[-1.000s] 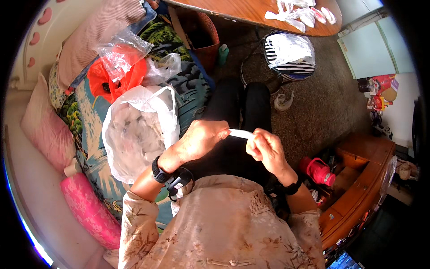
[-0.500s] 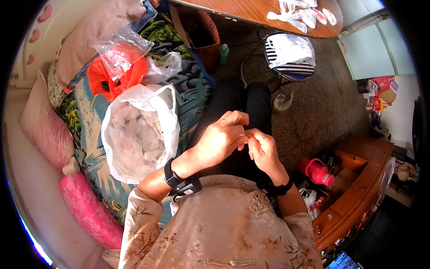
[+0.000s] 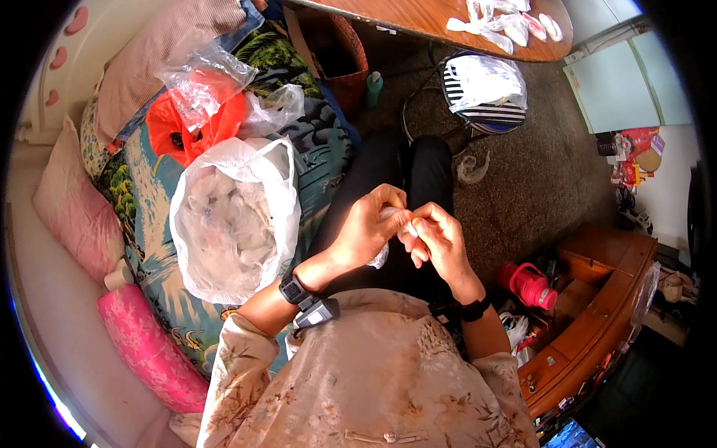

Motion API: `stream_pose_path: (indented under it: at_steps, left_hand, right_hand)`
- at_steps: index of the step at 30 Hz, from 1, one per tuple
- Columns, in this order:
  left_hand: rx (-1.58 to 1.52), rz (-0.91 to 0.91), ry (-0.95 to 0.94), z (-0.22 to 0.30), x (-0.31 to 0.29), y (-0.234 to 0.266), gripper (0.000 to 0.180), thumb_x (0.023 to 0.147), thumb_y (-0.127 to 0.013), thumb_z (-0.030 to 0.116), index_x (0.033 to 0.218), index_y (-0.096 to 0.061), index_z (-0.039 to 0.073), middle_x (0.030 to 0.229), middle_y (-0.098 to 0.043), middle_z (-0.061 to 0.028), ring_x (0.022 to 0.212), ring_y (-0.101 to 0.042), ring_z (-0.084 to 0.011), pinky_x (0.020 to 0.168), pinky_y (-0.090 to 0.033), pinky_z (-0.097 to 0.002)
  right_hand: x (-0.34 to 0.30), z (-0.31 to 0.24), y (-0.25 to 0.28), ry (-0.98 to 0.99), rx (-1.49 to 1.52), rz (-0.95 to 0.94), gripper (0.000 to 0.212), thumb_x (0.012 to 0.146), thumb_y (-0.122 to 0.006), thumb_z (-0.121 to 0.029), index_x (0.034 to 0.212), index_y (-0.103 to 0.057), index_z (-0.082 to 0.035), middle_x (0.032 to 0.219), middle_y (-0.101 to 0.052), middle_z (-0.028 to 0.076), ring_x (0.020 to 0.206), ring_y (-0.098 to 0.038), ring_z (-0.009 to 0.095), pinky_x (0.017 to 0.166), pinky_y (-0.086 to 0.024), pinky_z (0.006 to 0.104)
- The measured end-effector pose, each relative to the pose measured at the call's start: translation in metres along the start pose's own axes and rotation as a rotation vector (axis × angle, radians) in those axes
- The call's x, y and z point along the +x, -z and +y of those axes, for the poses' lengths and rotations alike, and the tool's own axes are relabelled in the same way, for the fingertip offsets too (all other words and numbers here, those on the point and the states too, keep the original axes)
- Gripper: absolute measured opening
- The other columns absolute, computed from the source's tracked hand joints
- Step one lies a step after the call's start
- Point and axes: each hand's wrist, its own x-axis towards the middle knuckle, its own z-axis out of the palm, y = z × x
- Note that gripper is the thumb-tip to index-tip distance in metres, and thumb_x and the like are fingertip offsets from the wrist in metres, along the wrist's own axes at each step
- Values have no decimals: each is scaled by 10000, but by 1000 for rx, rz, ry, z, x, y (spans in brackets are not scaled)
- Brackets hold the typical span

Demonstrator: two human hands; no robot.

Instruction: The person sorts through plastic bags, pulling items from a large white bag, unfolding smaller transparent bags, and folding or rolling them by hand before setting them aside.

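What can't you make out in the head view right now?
White plastic film: head view; the left hand and right hand hide its full shape.
White plastic bag: head view; crumpled plastic inside hides its bottom.
Wooden table: head view; far side cut off by the top edge.

Mid-view: seated person's legs (image 3: pixel 366 190). Above them, left hand (image 3: pixel 370 228) and right hand (image 3: pixel 442 240) side by side, a piece of plastic (image 3: pixel 391 214) between (mostly hidden by fingers). Left of the legs, a bed (image 3: pixel 153 246); on it, an open plastic bag (image 3: pixel 287 213) with crumpled plastic (image 3: pixel 224 224) inside. Behind that, a second bag (image 3: pixel 162 127), clear wrap (image 3: pixel 202 75) lying over it. Ahead: table (image 3: pixel 411 16), small bundles (image 3: pixel 515 31) at its right end. Stool (image 3: pixel 489 118) on the near side, sheet plastic (image 3: pixel 485 81) on its seat. Bottle (image 3: pixel 373 89) just right of a bin (image 3: pixel 349 63). Right: cabinet (image 3: pixel 616 250); flask (image 3: pixel 526 285) at its left.
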Motion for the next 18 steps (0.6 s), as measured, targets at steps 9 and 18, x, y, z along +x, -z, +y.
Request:
stream_pose_path:
  at_steps: [9,18]
  left_hand:
    - [-138,82,30,-1,5,3,111,951,-631,7,907,-530,6,935,-555,-45,669,-557,-65,540,-440,-201]
    - [-250,3,183,5,11,10,134,928,-665,24,981,-543,6,942,-593,-57,738,-628,-108,579,-520,-224]
  right_hand:
    - [0,-15,-7,42,8,-21,61,986,-554,-59,1028,-549,-16,894,-634,78,667,-592,90,571,-547,252]
    - [0,-21,-14,366,-617,64,203,889,-607,106,1074,-601,24,953,-660,110,811,-689,147,683,-577,259]
